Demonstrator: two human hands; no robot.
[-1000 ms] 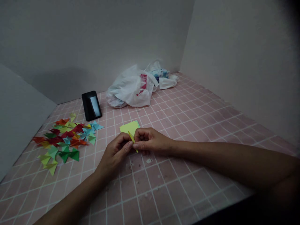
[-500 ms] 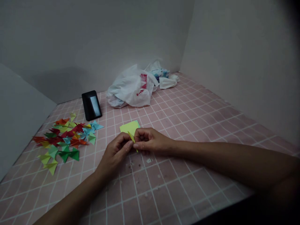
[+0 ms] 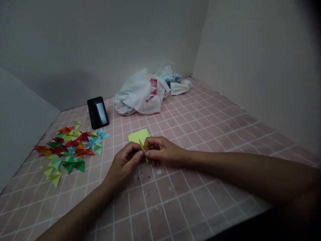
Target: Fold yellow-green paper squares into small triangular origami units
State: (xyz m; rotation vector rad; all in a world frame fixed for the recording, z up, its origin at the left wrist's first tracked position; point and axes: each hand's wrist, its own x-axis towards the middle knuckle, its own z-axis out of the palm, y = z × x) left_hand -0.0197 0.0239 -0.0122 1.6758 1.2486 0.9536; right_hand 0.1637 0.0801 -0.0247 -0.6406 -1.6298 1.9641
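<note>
Between my two hands is a small piece of folded yellow paper [image 3: 141,145], seen nearly edge-on as a narrow strip. My left hand [image 3: 126,157] is closed, its thumb and fingertips pinching the paper from the left. From the right, my right hand [image 3: 164,151] is closed too, with thumb and index finger gripping the same paper. The fingers hide part of the folds. Just behind the hands lies a stack of square paper sheets [image 3: 137,135], yellow-green on top with a light green edge showing at the right.
Many-coloured folded paper pieces [image 3: 67,144] lie heaped at the left. Behind them a black tablet-like device [image 3: 97,113] rests near the wall. White plastic bags [image 3: 141,95] and a crumpled white bundle [image 3: 179,87] sit at the back. The pink checked cloth [image 3: 190,194] carries small scraps.
The yellow paper has turned slightly between my fingers and now looks thinner and more edge-on. Both hands stay in almost the same place.
</note>
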